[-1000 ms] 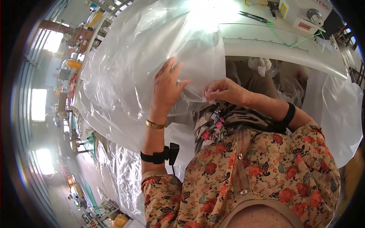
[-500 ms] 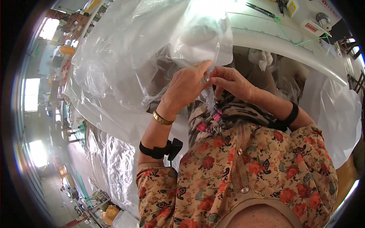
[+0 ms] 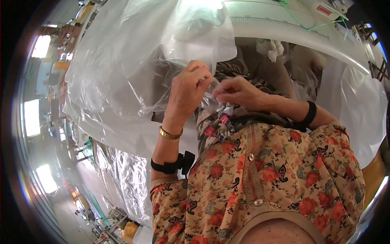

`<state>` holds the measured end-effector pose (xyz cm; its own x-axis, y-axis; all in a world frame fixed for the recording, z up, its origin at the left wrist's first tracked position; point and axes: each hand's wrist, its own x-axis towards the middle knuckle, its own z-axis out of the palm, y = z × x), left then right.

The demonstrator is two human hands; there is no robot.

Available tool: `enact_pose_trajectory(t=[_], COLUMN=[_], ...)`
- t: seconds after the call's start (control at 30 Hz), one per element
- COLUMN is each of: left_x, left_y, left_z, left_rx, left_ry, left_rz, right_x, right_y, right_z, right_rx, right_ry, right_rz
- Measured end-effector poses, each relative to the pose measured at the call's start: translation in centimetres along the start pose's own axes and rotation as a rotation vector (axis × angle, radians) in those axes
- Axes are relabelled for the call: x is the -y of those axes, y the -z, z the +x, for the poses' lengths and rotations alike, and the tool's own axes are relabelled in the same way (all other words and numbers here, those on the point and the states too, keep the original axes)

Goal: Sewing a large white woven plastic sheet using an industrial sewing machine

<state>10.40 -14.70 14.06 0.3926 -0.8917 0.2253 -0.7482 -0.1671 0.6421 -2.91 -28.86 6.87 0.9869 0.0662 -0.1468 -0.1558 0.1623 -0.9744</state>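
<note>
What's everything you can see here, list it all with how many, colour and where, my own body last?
Plastic sheeting: one mass, clear, left to centre
Worktable: one, white, top
Ruler scale: one, dark marks, along worktable
Thread: uncounted, green, upper right
Machine part: one, white, upper right
Crumpled bundle: one, white, below worktable edge
Large sheet: one, whitish, far right
Shiny film: uncounted, silvery, lower left
Windows: three, bright white, far left
Background clutter: uncounted, mixed colours, left
Checked cloth: one, pink-black, lap
Floral shirt: one, beige-red, lower centre
Wristband: one, gold, left wrist
Armbands: two, black, forearms
Hands: two, bare, centre, at the plastic
</note>
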Motion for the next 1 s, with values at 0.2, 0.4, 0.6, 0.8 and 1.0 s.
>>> enact_pose_trajectory(t=[0.2,0.4,0.6,0.8,1.0], left_x=[-0.8,-0.5,-0.2,-0.3,-0.2], left_y=[0.0,-0.6,-1.5,-1.8,-1.9], left_z=[-0.7,-0.3,0.4,0.5,0.0], left_rx=[0.041,-0.035,-0.044,-0.089,-0.210], left_ry=[0.313,0.013,0.009,-0.027,-0.119], left_rz=[-0.251,-0.010,0.079,0.188,0.403], right_x=[0.3,0.6,0.6,0.9,1.6], right_y=[0.5,2.2,3.0,2.9,3.0], right_z=[0.2,2.1,4.1,4.8,5.3], right_rx=[-0.090,-0.172,-0.448,-0.513,-0.476], right_ry=[0.115,0.294,0.395,0.467,0.565], right_rz=[-0.312,-0.692,-0.643,-0.375,-0.613])
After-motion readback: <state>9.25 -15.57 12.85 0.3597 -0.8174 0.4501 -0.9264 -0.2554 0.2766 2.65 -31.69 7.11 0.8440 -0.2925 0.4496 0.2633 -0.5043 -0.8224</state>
